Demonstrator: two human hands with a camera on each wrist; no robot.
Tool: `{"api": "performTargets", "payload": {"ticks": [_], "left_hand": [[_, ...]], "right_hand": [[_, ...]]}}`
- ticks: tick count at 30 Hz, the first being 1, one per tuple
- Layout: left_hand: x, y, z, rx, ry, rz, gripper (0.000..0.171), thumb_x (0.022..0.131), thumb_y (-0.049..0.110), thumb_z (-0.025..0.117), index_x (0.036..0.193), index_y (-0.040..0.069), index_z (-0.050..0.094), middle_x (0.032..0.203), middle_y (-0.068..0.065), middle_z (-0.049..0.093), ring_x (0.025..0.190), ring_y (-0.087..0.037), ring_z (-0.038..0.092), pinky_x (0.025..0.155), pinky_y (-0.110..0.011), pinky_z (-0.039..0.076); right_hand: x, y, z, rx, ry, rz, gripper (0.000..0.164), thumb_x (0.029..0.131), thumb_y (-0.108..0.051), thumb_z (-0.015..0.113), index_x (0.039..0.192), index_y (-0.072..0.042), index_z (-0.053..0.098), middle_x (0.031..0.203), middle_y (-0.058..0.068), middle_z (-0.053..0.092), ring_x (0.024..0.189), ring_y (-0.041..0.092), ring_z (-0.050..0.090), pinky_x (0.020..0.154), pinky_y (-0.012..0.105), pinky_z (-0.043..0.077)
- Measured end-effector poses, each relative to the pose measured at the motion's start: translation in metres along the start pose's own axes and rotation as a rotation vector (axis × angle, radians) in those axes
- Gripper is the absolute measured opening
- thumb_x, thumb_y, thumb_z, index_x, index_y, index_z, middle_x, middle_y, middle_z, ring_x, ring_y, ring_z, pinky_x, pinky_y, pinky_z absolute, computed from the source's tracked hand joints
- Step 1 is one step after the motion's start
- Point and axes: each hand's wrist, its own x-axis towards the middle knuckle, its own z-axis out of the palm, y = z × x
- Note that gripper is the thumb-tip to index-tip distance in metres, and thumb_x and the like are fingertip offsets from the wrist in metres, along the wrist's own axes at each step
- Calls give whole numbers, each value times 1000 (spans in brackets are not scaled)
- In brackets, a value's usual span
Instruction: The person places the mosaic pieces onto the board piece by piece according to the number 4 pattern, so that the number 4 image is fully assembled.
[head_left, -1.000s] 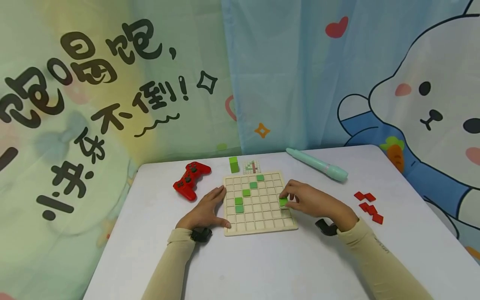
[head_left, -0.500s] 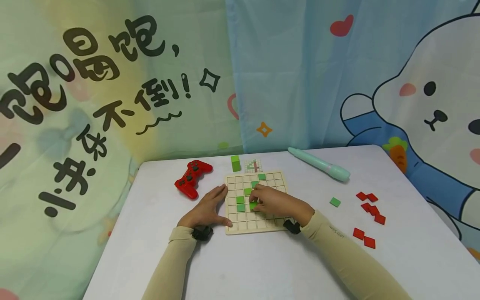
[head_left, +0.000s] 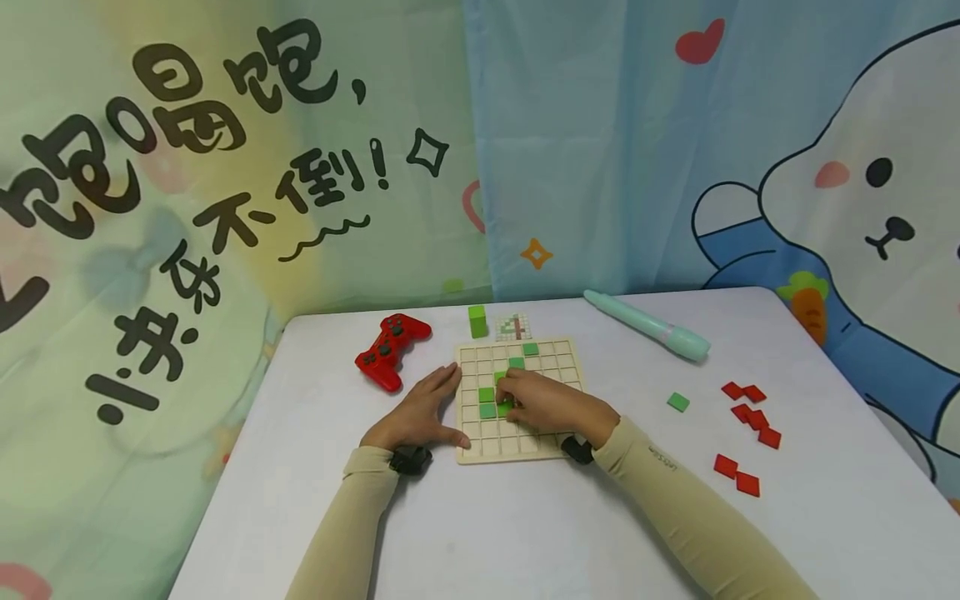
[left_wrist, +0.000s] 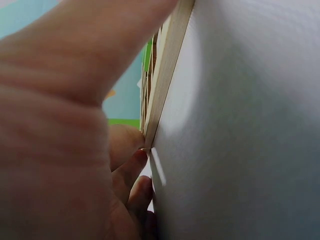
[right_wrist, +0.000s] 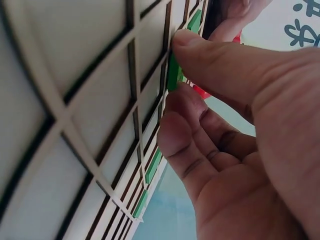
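A wooden grid board (head_left: 517, 450) lies flat on the white table, with several green square tiles set in its cells. My right hand (head_left: 551, 406) is over the middle of the board and pinches a green tile (right_wrist: 173, 72) between thumb and fingers, at a cell right beside the lower-left tile (head_left: 487, 411). My left hand (head_left: 416, 414) rests along the board's left side, fingers extended, with fingertips and thumb touching the edge. The left wrist view shows the board's side edge (left_wrist: 167, 75) close to that thumb. Part of the grid is hidden under my right hand.
A red game controller (head_left: 392, 350) lies left of the board. Behind it stand a green tile stack (head_left: 477, 322) and a small pattern card (head_left: 513, 327). A mint-green pen-shaped object (head_left: 645, 325), a loose green tile (head_left: 678, 402) and several red tiles (head_left: 769, 438) lie to the right.
My right hand has moved left from the board's right edge to its middle, carrying the green tile down to a cell. The left hand stays put. The head view has shifted slightly.
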Motion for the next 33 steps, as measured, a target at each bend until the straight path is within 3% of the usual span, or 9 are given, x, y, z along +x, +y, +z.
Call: {"api": "performTargets", "payload": {"ticks": [9,14,20,25,29,33], "left_hand": [[2,2,-1,1,0,-4,126,76,49,95,172,16,21,182,-2,14,169,-33,12,136,-56,22],[2,2,-1,4,-3,-6,125,76,48,95,172,15,21,182,-3,14,169,-33,12,136,-56,22],[1,1,2,7,-1,-15,125,76,48,95,172,14,21,182,-4,14,169,-33,12,136,-56,22],[-1,-1,3,-2,9,-16,125,76,47,96,172,14,21,182,-3,14,169,-34,13,135,-57,23],[0,-2,4,-3,11,-18,127,76,47,96,172,16,20,182,-2,13,169,-32,12,136,-57,22],[1,0,3,0,7,-22,127,76,47,96,172,17,19,183,-1,12,170,-31,11,136,-55,22]], "right_hand": [[0,-1,-5,40,-4,22,21,100,-16,76,120,-12,72,112,3,65,99,14,62,91,35,56],[-14,7,-13,114,65,4,32,101,-20,74,131,-8,69,116,7,70,100,14,64,87,34,57],[-67,32,-38,182,276,16,26,104,-19,70,129,-13,70,117,5,72,98,14,64,83,31,56],[-121,61,-55,207,480,161,23,105,-22,70,126,-15,73,119,3,76,103,16,69,87,24,58],[-160,79,-52,221,556,299,28,105,-29,69,129,-13,72,120,6,77,99,2,66,80,17,57],[-184,94,-39,182,600,356,28,105,-25,70,130,-12,71,117,9,77,94,-13,57,76,13,54]]}}
